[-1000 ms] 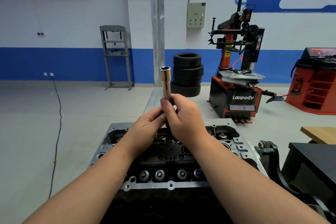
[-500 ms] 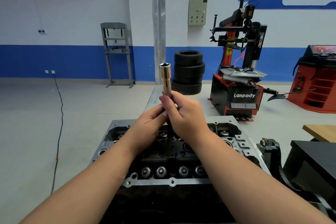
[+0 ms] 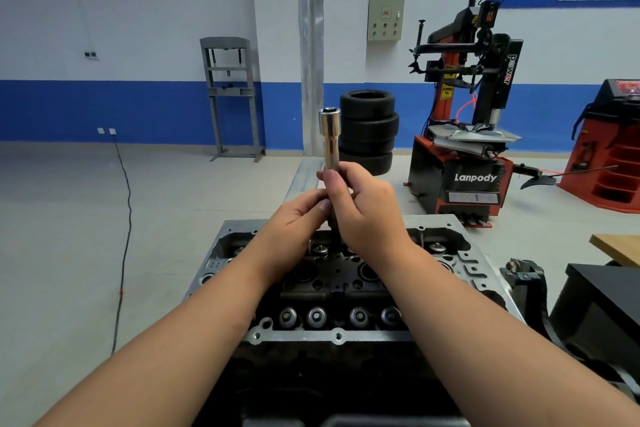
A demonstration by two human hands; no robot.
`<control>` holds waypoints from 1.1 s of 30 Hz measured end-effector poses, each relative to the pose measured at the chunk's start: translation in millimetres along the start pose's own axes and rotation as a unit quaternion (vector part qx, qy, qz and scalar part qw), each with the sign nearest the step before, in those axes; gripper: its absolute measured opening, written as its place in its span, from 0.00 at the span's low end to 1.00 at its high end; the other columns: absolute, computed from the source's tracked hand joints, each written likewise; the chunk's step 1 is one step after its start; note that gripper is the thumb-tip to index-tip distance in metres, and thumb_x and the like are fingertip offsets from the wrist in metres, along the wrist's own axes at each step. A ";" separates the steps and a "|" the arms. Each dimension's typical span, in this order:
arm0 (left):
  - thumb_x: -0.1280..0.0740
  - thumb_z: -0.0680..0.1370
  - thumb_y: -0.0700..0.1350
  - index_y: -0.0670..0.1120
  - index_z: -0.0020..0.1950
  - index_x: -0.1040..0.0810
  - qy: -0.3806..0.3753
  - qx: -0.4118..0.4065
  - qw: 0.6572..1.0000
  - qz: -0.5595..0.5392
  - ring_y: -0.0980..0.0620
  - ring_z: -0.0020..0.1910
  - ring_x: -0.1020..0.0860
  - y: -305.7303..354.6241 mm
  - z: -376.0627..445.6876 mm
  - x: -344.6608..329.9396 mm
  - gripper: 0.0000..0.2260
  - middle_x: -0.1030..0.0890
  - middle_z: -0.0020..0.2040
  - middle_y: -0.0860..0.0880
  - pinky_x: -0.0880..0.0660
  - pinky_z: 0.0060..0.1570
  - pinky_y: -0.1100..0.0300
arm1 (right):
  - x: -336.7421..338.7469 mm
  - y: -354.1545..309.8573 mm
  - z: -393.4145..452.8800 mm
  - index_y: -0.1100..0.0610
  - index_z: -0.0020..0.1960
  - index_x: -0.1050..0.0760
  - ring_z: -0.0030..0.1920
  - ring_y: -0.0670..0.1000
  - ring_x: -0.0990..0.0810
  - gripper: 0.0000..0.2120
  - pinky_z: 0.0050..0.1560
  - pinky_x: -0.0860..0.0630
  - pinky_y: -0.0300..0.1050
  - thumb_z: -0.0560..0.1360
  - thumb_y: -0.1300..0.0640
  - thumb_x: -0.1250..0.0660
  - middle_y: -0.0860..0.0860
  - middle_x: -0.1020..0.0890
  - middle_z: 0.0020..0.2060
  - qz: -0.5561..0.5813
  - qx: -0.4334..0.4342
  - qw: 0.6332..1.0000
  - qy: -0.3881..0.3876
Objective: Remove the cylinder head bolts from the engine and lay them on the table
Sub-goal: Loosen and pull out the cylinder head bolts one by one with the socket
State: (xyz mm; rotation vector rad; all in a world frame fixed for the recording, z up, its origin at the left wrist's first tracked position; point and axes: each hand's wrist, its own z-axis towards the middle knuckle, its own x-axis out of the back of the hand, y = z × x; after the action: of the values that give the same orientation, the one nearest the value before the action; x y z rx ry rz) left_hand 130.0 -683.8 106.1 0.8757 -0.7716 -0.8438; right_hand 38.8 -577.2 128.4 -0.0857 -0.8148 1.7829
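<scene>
Two hands, left hand [image 3: 294, 215] and right hand [image 3: 367, 208], fingers curled gripping one upright chrome deep socket [image 3: 330, 139] above one grey cylinder head [image 3: 346, 288]; four stacked black tyres [image 3: 367, 130] behind

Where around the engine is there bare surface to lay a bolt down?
Only two candidates show: the wooden tabletop corner at far right, and the black surface just below it. The cylinder head itself is crowded with valve springs and holes, and both hands, left hand and right hand, hold the long socket above it.
</scene>
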 end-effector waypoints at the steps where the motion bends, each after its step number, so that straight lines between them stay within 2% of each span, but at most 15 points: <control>1: 0.38 0.83 0.56 0.66 0.60 0.18 0.002 -0.007 1.000 0.003 0.58 0.62 0.19 0.2 0.4 -0.3 0.10 0.15 0.59 0.57 0.24 0.60 0.61 | -0.2 -0.7 0.1 0.54 0.54 0.21 0.44 0.46 0.20 0.11 0.46 0.22 0.51 0.81 0.50 0.39 0.46 0.17 0.41 0.010 -0.003 1.000 -0.001; 3: 0.35 0.84 0.56 0.69 0.61 0.20 0.002 -0.020 1.000 0.006 0.59 0.63 0.19 0.5 0.7 -0.4 0.09 0.15 0.61 0.58 0.22 0.57 0.66 | 0.2 -0.1 0.6 0.46 0.53 0.24 0.45 0.45 0.19 0.03 0.46 0.20 0.51 0.79 0.49 0.33 0.41 0.18 0.43 0.026 0.000 1.000 0.006; 5: 0.33 0.84 0.56 0.66 0.65 0.22 0.005 -0.025 1.000 0.008 0.59 0.63 0.19 -1.8 1.3 0.0 0.10 0.16 0.62 0.59 0.21 0.56 0.66 | 0.8 0.2 1.1 0.41 0.49 0.28 0.44 0.44 0.19 0.08 0.43 0.19 0.49 0.77 0.49 0.29 0.40 0.20 0.42 0.018 -0.006 1.000 0.021; 8: 0.34 0.82 0.59 0.65 0.65 0.22 0.014 -0.019 1.000 0.007 0.59 0.62 0.19 -5.1 2.0 1.3 0.12 0.16 0.62 0.59 0.21 0.57 0.63 | 0.8 0.6 0.8 0.51 0.49 0.23 0.40 0.47 0.19 0.03 0.42 0.20 0.51 0.79 0.52 0.32 0.44 0.19 0.39 0.005 0.010 1.000 0.017; 11: 0.39 0.83 0.58 0.60 0.66 0.20 0.010 -0.001 1.000 0.003 0.61 0.62 0.20 -6.1 2.2 1.1 0.14 0.16 0.61 0.59 0.27 0.60 0.63 | -0.5 0.4 0.5 0.61 0.52 0.21 0.42 0.48 0.21 0.14 0.44 0.25 0.48 0.82 0.52 0.40 0.52 0.16 0.41 -0.009 0.017 1.000 0.004; 13: 0.39 0.83 0.57 0.62 0.65 0.20 0.010 -0.006 1.000 0.017 0.62 0.62 0.20 -5.5 2.5 0.6 0.13 0.16 0.60 0.60 0.27 0.59 0.65 | -0.2 -0.8 0.3 0.63 0.53 0.21 0.44 0.50 0.21 0.17 0.46 0.26 0.51 0.82 0.52 0.42 0.56 0.16 0.42 -0.005 0.014 1.000 0.002; 16: 0.33 0.81 0.59 0.68 0.61 0.21 0.012 -0.026 0.999 0.020 0.59 0.60 0.18 -3.1 1.4 0.3 0.09 0.15 0.59 0.58 0.21 0.54 0.66 | -0.4 -1.3 1.0 0.56 0.53 0.22 0.45 0.47 0.19 0.10 0.48 0.21 0.53 0.80 0.50 0.35 0.48 0.17 0.43 0.013 0.000 1.000 0.001; 18: 0.31 0.80 0.57 0.69 0.61 0.21 0.013 -0.034 0.999 0.014 0.57 0.58 0.16 -2.6 0.5 0.1 0.10 0.15 0.58 0.56 0.20 0.52 0.64 | -1.1 0.6 1.0 0.50 0.51 0.25 0.45 0.44 0.19 0.06 0.45 0.20 0.48 0.78 0.50 0.30 0.42 0.19 0.42 0.009 -0.004 1.000 0.012; 22: 0.37 0.84 0.54 0.59 0.65 0.21 0.005 -0.019 1.000 0.011 0.61 0.62 0.19 -3.7 1.1 -0.2 0.11 0.15 0.60 0.58 0.24 0.57 0.69 | -1.4 2.5 2.9 0.50 0.46 0.24 0.38 0.44 0.20 0.05 0.38 0.25 0.38 0.81 0.52 0.34 0.45 0.19 0.34 0.032 -0.025 0.999 0.009; 25: 0.38 0.86 0.51 0.55 0.68 0.22 0.000 -0.012 0.999 0.037 0.60 0.63 0.19 -7.4 2.4 1.7 0.12 0.15 0.60 0.58 0.23 0.64 0.61 | -0.7 2.1 3.3 0.58 0.49 0.22 0.39 0.49 0.21 0.12 0.41 0.25 0.48 0.83 0.51 0.38 0.51 0.19 0.36 0.032 -0.040 0.999 -0.016; 27: 0.35 0.85 0.51 0.56 0.66 0.22 0.011 -0.018 0.999 0.035 0.58 0.62 0.18 -8.7 2.6 2.8 0.11 0.15 0.60 0.58 0.20 0.63 0.57 | -0.9 -0.1 2.4 0.56 0.49 0.23 0.39 0.48 0.21 0.10 0.43 0.23 0.51 0.82 0.51 0.37 0.48 0.19 0.36 0.023 -0.028 0.999 -0.022; 30: 0.32 0.83 0.52 0.61 0.66 0.23 0.004 -0.025 0.999 0.022 0.58 0.63 0.18 -7.4 2.3 2.4 0.12 0.16 0.62 0.58 0.21 0.58 0.63 | 1.2 0.3 2.2 0.49 0.50 0.23 0.42 0.47 0.17 0.04 0.45 0.20 0.50 0.78 0.50 0.30 0.44 0.18 0.41 0.027 -0.024 0.999 0.004; 31: 0.32 0.83 0.53 0.62 0.66 0.23 0.000 -0.026 0.999 0.023 0.58 0.63 0.18 -7.1 2.7 1.8 0.12 0.16 0.62 0.58 0.21 0.58 0.64 | 1.6 1.4 2.7 0.50 0.49 0.23 0.42 0.46 0.17 0.03 0.44 0.20 0.48 0.78 0.51 0.30 0.44 0.17 0.40 0.034 -0.027 0.999 0.008; 33: 0.35 0.83 0.56 0.63 0.65 0.22 -0.001 -0.015 1.000 0.018 0.58 0.63 0.18 -6.8 3.6 1.1 0.11 0.16 0.61 0.57 0.21 0.59 0.60 | 1.8 1.9 2.9 0.51 0.49 0.22 0.39 0.41 0.18 0.02 0.41 0.23 0.36 0.80 0.53 0.32 0.44 0.18 0.38 0.044 -0.031 0.999 -0.007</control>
State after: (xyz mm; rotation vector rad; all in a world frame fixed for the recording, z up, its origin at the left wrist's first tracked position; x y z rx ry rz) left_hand 125.5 -688.5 102.0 0.8317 -0.7731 -0.8234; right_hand 35.3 -577.3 130.1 -0.1522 -0.8891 1.8427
